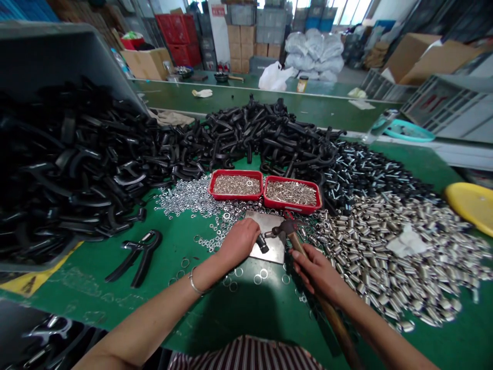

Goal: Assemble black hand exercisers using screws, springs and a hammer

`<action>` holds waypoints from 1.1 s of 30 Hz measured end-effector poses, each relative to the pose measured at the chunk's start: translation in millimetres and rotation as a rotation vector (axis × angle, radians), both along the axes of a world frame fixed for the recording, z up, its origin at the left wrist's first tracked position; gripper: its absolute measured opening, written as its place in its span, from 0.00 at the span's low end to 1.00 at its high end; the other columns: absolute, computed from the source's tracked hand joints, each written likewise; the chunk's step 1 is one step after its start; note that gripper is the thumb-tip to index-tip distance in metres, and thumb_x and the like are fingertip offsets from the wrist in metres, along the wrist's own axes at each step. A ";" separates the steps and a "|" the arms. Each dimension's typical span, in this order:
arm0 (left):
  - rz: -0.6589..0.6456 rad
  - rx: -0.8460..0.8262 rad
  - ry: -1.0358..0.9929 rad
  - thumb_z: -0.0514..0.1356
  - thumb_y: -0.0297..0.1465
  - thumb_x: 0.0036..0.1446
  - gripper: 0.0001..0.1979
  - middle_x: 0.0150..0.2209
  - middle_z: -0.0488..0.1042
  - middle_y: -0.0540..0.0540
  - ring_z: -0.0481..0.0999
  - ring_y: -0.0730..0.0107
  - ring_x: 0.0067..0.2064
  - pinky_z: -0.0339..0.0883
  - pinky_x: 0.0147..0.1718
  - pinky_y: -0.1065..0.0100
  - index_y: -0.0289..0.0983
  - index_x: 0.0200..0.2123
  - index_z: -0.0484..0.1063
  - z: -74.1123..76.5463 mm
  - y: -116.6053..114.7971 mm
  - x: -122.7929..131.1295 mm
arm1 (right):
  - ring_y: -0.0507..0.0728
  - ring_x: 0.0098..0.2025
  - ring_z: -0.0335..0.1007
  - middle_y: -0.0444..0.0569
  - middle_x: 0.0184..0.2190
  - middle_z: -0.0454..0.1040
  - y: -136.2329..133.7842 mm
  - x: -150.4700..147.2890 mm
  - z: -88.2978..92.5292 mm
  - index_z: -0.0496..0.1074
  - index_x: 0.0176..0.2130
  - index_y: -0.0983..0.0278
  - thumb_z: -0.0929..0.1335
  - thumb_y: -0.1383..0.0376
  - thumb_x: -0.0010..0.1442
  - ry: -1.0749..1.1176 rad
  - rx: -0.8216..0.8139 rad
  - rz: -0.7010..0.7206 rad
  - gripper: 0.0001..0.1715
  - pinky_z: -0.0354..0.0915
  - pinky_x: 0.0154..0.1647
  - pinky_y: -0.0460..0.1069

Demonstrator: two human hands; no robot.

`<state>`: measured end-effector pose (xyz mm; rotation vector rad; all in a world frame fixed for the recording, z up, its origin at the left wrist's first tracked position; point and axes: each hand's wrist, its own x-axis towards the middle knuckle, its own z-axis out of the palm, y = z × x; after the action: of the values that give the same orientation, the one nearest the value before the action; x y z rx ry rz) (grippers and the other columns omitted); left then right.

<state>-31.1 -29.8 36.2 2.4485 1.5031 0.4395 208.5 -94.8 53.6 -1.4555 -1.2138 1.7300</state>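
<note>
My left hand (239,240) is closed on a small black part with a bolt (263,244), holding it down on a square metal plate (275,247). My right hand (316,270) grips the wooden handle of a hammer (287,227), whose head rests over the bolt end at the plate. Two red trays sit just beyond the plate: the left tray (235,185) holds small washers or nuts, the right tray (292,193) holds small metal pins.
A big heap of black plastic handles (77,164) spills from a grey bin at left and across the back. Springs (385,246) cover the right side, bolts (365,169) lie behind them. An assembled hand gripper (136,254) lies left. A yellow dish (472,203) sits far right.
</note>
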 end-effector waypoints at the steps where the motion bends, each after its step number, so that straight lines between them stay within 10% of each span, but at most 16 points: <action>1: -0.033 0.022 0.043 0.50 0.30 0.68 0.11 0.37 0.73 0.41 0.72 0.58 0.41 0.64 0.44 0.58 0.34 0.38 0.71 1.2 0.3 -0.2 | 0.45 0.14 0.52 0.37 0.25 0.67 0.6 -2.5 0.5 0.63 0.38 0.60 0.66 0.45 0.61 -0.016 0.010 0.008 0.22 0.50 0.10 0.41; 14: -0.004 0.056 0.103 0.52 0.37 0.68 0.13 0.42 0.73 0.40 0.71 0.54 0.46 0.62 0.47 0.55 0.36 0.45 0.72 4.1 -10.9 1.5 | 0.47 0.16 0.56 0.40 0.28 0.70 8.8 -12.0 7.9 0.65 0.40 0.59 0.63 0.46 0.64 -0.146 0.117 0.128 0.19 0.52 0.12 0.43; 20: 0.173 0.015 -0.103 0.65 0.46 0.56 0.42 0.52 0.71 0.33 0.68 0.47 0.53 0.59 0.55 0.48 0.30 0.65 0.53 -10.5 -35.9 7.4 | 0.50 0.19 0.60 0.41 0.26 0.70 6.8 -4.3 22.4 0.66 0.37 0.60 0.62 0.49 0.67 -0.303 0.254 0.149 0.18 0.57 0.19 0.46; 33: 0.263 0.022 -0.242 0.68 0.43 0.53 0.58 0.47 0.73 0.38 0.71 0.49 0.48 0.61 0.53 0.48 0.34 0.70 0.28 -23.2 -40.5 14.3 | 0.59 0.33 0.72 0.52 0.32 0.75 30.1 -16.6 35.8 0.65 0.41 0.61 0.57 0.55 0.71 -0.684 0.544 0.429 0.16 0.59 0.34 0.50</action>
<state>-16.7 -70.3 13.0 2.1258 1.7228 0.7740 191.8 -64.8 89.3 -1.5441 -2.2774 0.9768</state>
